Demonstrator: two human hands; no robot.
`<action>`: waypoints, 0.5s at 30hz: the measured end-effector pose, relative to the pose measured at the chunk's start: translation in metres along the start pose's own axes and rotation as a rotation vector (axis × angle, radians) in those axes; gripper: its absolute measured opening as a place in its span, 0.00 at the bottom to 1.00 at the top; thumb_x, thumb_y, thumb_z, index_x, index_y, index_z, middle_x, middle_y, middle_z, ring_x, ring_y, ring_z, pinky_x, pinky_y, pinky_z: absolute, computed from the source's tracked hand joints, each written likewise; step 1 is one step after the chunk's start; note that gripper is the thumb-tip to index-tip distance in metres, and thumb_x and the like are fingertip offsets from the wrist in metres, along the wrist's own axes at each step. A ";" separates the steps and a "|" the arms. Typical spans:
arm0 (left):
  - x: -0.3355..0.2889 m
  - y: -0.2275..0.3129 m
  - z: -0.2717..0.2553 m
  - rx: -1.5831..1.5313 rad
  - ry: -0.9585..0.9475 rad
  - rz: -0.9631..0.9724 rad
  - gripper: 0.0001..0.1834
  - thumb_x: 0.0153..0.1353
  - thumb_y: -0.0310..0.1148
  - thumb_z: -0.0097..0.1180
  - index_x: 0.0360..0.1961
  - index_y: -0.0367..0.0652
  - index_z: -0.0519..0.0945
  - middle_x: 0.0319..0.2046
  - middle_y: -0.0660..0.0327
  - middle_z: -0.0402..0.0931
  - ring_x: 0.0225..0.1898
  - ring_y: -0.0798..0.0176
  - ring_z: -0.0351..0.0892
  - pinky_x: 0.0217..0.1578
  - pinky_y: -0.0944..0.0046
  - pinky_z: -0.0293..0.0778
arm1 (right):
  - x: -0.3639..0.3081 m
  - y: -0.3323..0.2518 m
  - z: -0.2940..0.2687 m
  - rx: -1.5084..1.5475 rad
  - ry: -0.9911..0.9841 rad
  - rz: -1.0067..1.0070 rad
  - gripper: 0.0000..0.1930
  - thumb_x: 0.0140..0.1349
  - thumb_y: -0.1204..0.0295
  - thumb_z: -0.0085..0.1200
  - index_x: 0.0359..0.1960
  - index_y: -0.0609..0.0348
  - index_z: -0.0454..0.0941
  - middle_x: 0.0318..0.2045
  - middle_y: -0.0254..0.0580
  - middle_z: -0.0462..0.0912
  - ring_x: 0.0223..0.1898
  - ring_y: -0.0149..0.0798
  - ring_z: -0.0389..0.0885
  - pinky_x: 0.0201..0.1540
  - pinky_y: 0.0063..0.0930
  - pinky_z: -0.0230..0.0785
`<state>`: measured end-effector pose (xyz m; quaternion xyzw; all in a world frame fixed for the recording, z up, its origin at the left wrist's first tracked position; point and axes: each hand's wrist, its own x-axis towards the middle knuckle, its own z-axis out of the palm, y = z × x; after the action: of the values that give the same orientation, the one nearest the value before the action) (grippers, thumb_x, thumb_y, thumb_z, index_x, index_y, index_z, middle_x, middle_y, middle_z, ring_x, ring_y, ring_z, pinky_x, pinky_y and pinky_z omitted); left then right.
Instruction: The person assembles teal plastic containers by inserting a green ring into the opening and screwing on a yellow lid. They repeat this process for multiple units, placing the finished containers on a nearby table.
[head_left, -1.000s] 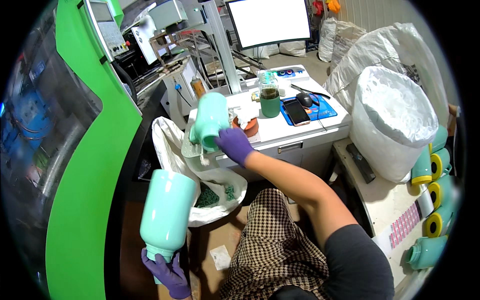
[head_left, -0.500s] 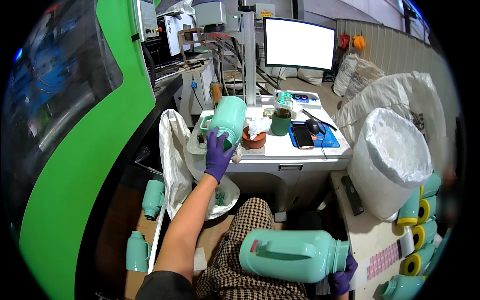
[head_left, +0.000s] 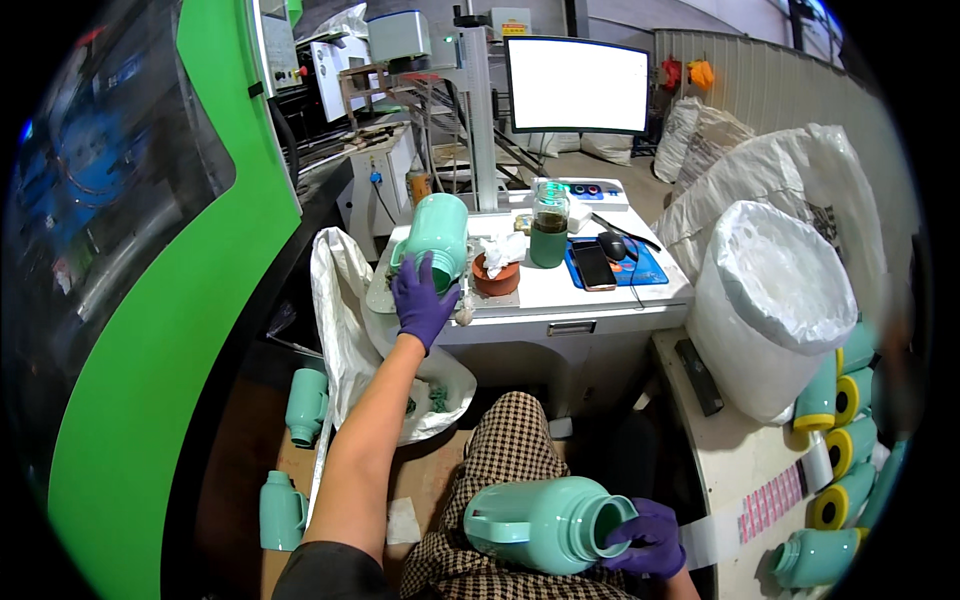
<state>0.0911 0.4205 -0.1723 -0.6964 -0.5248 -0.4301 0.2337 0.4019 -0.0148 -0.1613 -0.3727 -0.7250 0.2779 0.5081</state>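
A mint-green thermos jug shell (head_left: 438, 228) lies on its side on a perforated metal plate (head_left: 382, 297) at the left of the white workbench, its open mouth toward me. Purple-gloved, my left hand (head_left: 424, 303) has its fingers curled against the mouth and neck. Above my lap, a second mint-green thermos jug shell (head_left: 535, 520) is held sideways, handle on the near left side and mouth to the right. My right hand (head_left: 650, 541), also gloved in purple, grips the rim of that mouth, fingertips at the opening.
On the bench are a brown-red pot (head_left: 497, 279) with white tissue, a glass bottle (head_left: 549, 235), a phone (head_left: 594, 266) and a mouse (head_left: 612, 245). A lined white sack (head_left: 770, 310) stands right, beside several yellow-ended jugs (head_left: 848, 445). A green machine frame (head_left: 150, 350) curves along the left.
The jug above my lap has turned, so its mouth now faces more toward me, and my right hand has moved left to its rim. My left hand has shifted slightly on the bench jug.
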 end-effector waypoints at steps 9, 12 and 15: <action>-0.058 0.121 -0.257 -1.135 -0.692 0.508 0.41 0.54 0.52 0.71 0.66 0.44 0.73 0.63 0.47 0.70 0.66 0.43 0.68 0.67 0.46 0.63 | 0.033 -0.024 0.024 -0.161 -0.058 -0.114 0.21 0.45 0.59 0.79 0.40 0.50 0.86 0.23 0.35 0.75 0.23 0.38 0.74 0.27 0.31 0.63; -0.070 0.170 -0.293 -1.074 -0.818 0.695 0.44 0.51 0.55 0.72 0.66 0.47 0.73 0.65 0.45 0.68 0.65 0.42 0.69 0.64 0.46 0.66 | 0.031 -0.021 0.040 -0.066 0.028 -0.102 0.31 0.49 0.59 0.77 0.53 0.57 0.81 0.35 0.42 0.82 0.33 0.41 0.81 0.37 0.33 0.73; -0.073 0.183 -0.289 -1.121 -0.804 0.624 0.42 0.47 0.47 0.77 0.61 0.37 0.76 0.55 0.47 0.79 0.55 0.45 0.81 0.55 0.51 0.76 | 0.021 -0.025 0.046 -0.072 0.155 -0.009 0.39 0.54 0.58 0.74 0.64 0.62 0.71 0.50 0.49 0.81 0.46 0.46 0.83 0.51 0.36 0.76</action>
<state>0.1535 0.0946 -0.0606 -0.9303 -0.0509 -0.2594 -0.2541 0.3476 -0.0130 -0.1460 -0.4080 -0.6947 0.2197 0.5502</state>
